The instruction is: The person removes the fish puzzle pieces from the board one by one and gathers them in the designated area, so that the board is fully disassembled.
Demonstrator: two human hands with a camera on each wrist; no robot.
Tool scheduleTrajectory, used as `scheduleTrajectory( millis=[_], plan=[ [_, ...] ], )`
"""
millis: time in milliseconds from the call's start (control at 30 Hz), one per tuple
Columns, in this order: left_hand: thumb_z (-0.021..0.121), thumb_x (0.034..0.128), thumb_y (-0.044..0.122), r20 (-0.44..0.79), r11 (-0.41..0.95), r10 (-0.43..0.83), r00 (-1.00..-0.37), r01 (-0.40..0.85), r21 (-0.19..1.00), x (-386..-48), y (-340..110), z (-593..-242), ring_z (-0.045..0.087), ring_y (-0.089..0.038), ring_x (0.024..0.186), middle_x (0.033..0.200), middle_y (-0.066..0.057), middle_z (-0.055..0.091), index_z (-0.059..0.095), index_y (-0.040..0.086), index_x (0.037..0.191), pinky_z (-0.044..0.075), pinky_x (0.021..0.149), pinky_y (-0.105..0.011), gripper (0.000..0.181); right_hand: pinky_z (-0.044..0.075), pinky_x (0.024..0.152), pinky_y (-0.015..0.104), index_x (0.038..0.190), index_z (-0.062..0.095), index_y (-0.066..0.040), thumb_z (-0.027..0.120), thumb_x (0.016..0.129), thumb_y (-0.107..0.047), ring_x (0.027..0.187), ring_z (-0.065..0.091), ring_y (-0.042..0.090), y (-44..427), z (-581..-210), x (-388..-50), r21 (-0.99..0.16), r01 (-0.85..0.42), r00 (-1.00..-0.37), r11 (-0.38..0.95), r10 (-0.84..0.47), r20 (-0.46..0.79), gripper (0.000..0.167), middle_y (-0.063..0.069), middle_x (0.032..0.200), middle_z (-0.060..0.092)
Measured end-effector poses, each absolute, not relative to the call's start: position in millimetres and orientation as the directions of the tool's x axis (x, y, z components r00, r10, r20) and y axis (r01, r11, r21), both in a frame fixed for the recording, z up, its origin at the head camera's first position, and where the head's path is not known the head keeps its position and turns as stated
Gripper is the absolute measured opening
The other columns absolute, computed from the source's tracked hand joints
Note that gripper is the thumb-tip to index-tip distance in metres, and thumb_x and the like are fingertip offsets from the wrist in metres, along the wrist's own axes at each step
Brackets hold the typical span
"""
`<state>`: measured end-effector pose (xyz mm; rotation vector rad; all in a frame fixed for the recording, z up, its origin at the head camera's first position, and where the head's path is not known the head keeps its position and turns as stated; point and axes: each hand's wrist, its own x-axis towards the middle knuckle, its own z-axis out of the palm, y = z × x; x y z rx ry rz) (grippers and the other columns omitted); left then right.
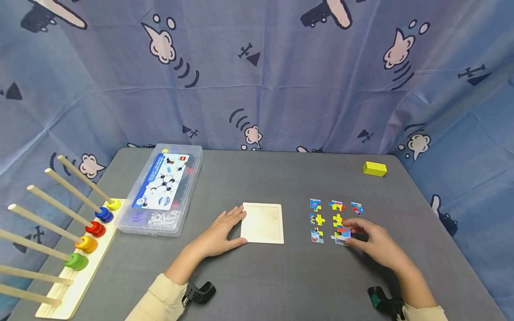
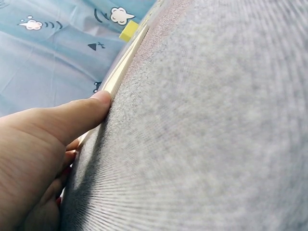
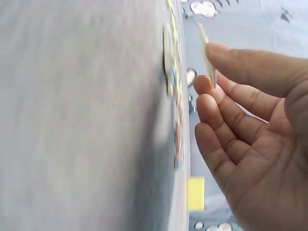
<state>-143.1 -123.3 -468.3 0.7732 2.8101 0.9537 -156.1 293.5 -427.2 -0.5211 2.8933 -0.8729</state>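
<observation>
My right hand [image 1: 371, 240] pinches a thin jigsaw puzzle piece [image 3: 207, 55] between thumb and fingertips. In the right wrist view this piece is held edge-on, off the table. Beneath and beside it, several colourful puzzle pieces [image 1: 317, 220] lie spread out in loose rows; the right hand partly covers that group. My left hand [image 1: 217, 234] rests at the left side of a square wooden puzzle tray [image 1: 262, 223] with a raised rim. Its fingers are extended near the upper left corner, and the thumb [image 2: 98, 103] touches the lower left corner.
A clear plastic case [image 1: 186, 196] with a molecule-picture label lies at the left. Beside it stands a wooden peg rack [image 1: 90, 272] with coloured rings, its pegs leaning outward. A yellow block [image 1: 374, 169] sits at the far right of the grey table [image 1: 281, 285], before a blue curtain.
</observation>
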Motion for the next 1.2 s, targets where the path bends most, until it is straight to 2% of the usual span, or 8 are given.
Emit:
scheduleTrajectory(
  millis=[233, 400, 867, 1100, 1200],
  plan=[
    [0.067, 0.0866, 0.036, 0.101, 0.674, 0.486, -0.868, 0.446, 0.589, -143.0, -123.4, -469.2, 0.024, -0.03, 0.144, 0.154, -0.013, 0.029, 0.039, 0.001, 0.144, 0.017, 0.116, -0.053, 0.072, 0.05, 0.077, 0.019, 0.117, 0.063, -0.005, 0.074, 0.082, -0.022, 0.089, 0.055, -0.003, 321.1, -430.8, -152.0, -0.571, -0.243, -0.954, 0.784, -0.301, -0.007, 0.041, 0.008, 0.108, 0.065],
    [0.067, 0.0868, 0.036, 0.099, 0.671, 0.49, -0.866, 0.447, 0.592, -143.1, -122.6, -468.2, 0.024, -0.03, 0.144, 0.154, -0.013, 0.029, 0.039, 0.001, 0.144, 0.017, 0.116, -0.053, 0.072, 0.048, 0.076, 0.013, 0.117, 0.062, -0.004, 0.074, 0.082, -0.021, 0.087, 0.053, -0.007, 333.8, -436.8, -151.2, -0.573, -0.236, -0.956, 0.784, -0.293, -0.008, 0.04, 0.009, 0.11, 0.065],
    [0.068, 0.0863, 0.034, 0.105, 0.668, 0.488, -0.866, 0.449, 0.593, -143.8, -126.7, -468.1, 0.025, -0.03, 0.144, 0.154, -0.013, 0.03, 0.039, 0.001, 0.143, 0.017, 0.116, -0.053, 0.072, 0.041, 0.076, 0.01, 0.109, 0.065, -0.008, 0.075, 0.08, -0.019, 0.09, 0.05, -0.007, 335.9, -447.3, -150.5, -0.563, -0.288, -0.946, 0.775, -0.321, 0.042, 0.033, 0.005, 0.105, 0.06],
    [0.067, 0.0866, 0.035, 0.094, 0.669, 0.484, -0.87, 0.438, 0.601, -144.4, -127.2, -468.8, 0.023, -0.029, 0.144, 0.155, -0.012, 0.028, 0.038, 0.002, 0.144, 0.015, 0.117, -0.053, 0.072, 0.041, 0.077, 0.01, 0.111, 0.063, -0.008, 0.073, 0.082, -0.018, 0.092, 0.048, -0.008, 337.1, -448.3, -152.3, -0.561, -0.294, -0.94, 0.774, -0.342, 0.022, 0.032, 0.005, 0.108, 0.057],
    [0.067, 0.0868, 0.035, 0.092, 0.674, 0.483, -0.871, 0.437, 0.596, -144.3, -127.9, -468.4, 0.023, -0.028, 0.144, 0.155, -0.012, 0.028, 0.038, 0.002, 0.144, 0.015, 0.117, -0.052, 0.072, 0.041, 0.077, 0.01, 0.115, 0.06, -0.007, 0.072, 0.084, -0.02, 0.093, 0.048, -0.008, 338.9, -449.1, -153.5, -0.598, -0.271, -0.943, 0.754, -0.332, 0.009, 0.036, 0.006, 0.111, 0.058]
  ],
)
